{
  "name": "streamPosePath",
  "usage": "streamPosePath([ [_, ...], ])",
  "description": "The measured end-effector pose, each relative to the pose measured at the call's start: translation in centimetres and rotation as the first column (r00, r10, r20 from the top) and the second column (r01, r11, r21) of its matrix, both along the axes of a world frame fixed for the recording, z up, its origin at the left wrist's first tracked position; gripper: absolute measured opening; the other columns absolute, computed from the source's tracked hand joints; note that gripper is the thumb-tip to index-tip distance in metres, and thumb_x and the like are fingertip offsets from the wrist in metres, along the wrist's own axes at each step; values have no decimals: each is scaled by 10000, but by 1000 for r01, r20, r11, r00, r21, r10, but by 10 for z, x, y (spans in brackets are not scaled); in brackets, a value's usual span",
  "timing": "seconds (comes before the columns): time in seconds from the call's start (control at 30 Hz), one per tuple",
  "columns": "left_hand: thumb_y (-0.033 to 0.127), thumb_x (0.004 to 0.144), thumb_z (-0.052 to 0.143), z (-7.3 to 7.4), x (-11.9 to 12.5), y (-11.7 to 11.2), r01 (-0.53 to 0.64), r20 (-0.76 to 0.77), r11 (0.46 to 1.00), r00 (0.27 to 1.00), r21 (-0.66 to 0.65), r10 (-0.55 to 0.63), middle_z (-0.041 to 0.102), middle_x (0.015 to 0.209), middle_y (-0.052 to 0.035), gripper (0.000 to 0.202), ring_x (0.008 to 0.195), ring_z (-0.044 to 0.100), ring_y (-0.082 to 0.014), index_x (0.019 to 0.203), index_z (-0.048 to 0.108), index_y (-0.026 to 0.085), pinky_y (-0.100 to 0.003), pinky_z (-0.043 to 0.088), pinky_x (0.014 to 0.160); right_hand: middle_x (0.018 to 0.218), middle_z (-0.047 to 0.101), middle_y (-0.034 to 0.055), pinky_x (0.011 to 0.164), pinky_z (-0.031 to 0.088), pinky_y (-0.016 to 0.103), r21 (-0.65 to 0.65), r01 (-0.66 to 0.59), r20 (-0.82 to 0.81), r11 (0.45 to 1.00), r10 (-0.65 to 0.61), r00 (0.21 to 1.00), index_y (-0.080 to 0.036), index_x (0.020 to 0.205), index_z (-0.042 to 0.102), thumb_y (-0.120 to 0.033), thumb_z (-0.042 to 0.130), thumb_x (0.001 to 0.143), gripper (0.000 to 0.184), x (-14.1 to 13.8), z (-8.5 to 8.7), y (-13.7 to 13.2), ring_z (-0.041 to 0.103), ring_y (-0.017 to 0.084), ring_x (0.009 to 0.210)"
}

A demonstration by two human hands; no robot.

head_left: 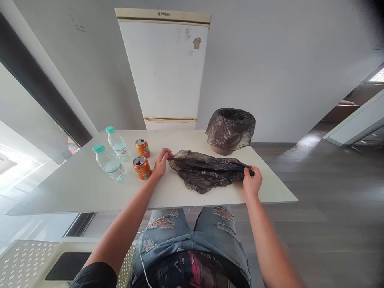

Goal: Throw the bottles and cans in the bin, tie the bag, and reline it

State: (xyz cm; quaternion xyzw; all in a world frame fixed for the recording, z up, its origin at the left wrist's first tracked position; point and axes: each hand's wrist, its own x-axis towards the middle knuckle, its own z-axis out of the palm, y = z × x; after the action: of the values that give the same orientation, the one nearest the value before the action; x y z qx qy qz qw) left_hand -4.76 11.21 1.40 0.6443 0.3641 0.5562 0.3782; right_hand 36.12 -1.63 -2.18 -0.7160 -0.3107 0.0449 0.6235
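Observation:
A thin black plastic bag (pixel 207 170) lies stretched sideways over the front part of the white table (pixel 177 196). My left hand (pixel 162 163) pinches its left end, close to two orange drink cans. At the opposite end, my right hand (pixel 252 180) grips the gathered, bunched part of the bag. Behind the bag stands a small bin (pixel 223 150), lined with another black bag that is folded down over its rim.
Left of my left hand are the near can (pixel 142 168) and the far can (pixel 143 148), both with opened tops. Beside them stand two clear bottles with teal caps, one nearer (pixel 109 164) and one farther (pixel 118 144). A white fridge (pixel 168 68) rises behind the table.

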Motion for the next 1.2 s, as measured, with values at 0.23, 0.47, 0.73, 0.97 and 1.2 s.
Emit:
streamPosePath([
  [0.23,403,994,586,-8,3,-5,22,-471,991,881,133,44,631,1397,-116,441,1313,597,-276,1395,505,240,-477,460,1165,856,676,37,604,444,318,-40,-365,-133,930,358,924,-227,1321,649,-604,699,856,600,-11,10,-1,546,188,648],
  [0.47,360,1083,414,9,9,-15,23,-571,920,790,390,222,548,1495,-162,502,1397,503,-302,1559,409,203,-518,420,1188,800,727,55,692,473,329,-84,-437,-102,895,429,898,-204,1166,680,-552,748,819,496,-12,9,-7,645,227,737],
  [0.73,332,1085,381,44,49,-63,58,-683,879,654,473,325,568,1492,-195,477,1421,493,-362,1514,516,172,-582,342,1222,722,648,28,697,441,324,-216,-474,122,854,505,854,-201,746,637,-709,488,970,575,-20,20,-6,568,214,733],
  [0.97,597,1057,408,9,95,-107,264,-900,941,426,214,85,427,1660,-198,751,1552,363,-398,1643,356,130,-611,255,1271,1222,721,81,935,496,372,-163,-695,-18,701,702,712,-220,1189,710,-433,555,910,384,-23,22,-8,638,272,1090],
  [1.2,764,1001,364,-8,71,-76,458,-950,884,307,91,-60,197,1753,-197,997,1636,134,-405,1702,164,85,-563,171,1315,922,706,44,719,446,323,-90,-509,-128,856,497,858,-217,1046,666,-429,614,847,296,-14,11,-2,613,224,818],
])
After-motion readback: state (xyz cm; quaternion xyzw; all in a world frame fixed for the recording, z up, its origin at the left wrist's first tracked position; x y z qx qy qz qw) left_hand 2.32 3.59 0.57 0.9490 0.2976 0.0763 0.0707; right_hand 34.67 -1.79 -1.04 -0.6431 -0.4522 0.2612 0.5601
